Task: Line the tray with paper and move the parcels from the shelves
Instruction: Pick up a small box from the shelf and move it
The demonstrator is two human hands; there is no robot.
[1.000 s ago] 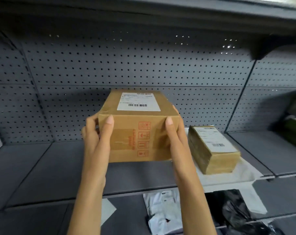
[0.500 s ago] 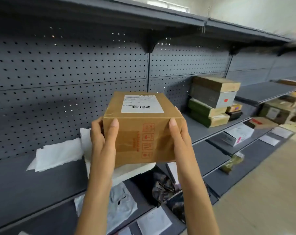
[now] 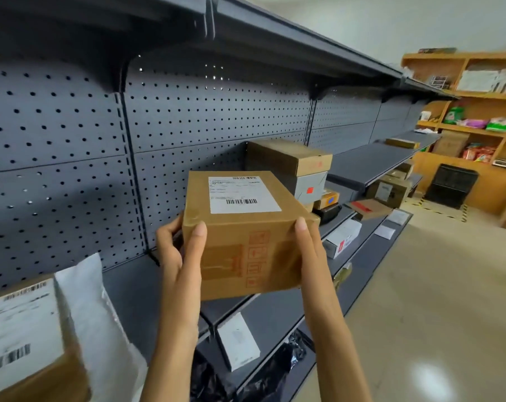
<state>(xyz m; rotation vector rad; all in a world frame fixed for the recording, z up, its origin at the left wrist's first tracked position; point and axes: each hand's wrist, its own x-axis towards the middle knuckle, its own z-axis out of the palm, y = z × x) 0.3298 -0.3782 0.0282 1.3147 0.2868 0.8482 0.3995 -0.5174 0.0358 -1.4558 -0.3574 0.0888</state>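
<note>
I hold a brown cardboard parcel (image 3: 240,236) with a white shipping label in the air in front of the grey shelves (image 3: 367,166). My left hand (image 3: 179,256) grips its left side, thumb on the front face. My right hand (image 3: 309,250) grips its right side, thumb at the top edge. At the bottom left another brown parcel (image 3: 22,340) lies on white paper (image 3: 95,309) spread on the shelf. No tray is in view.
Stacked boxes (image 3: 298,166) stand on the shelf behind the held parcel. Lower shelves carry white and black packages (image 3: 237,340) and a white box (image 3: 343,237). Wooden shelving (image 3: 478,111) with goods stands at the far right. Beige floor (image 3: 434,300) runs along the right.
My view has swung right along the shelves while both hands keep the parcel held. The parcel on paper now sits at the bottom left, and the far wooden shelving has come into sight.
</note>
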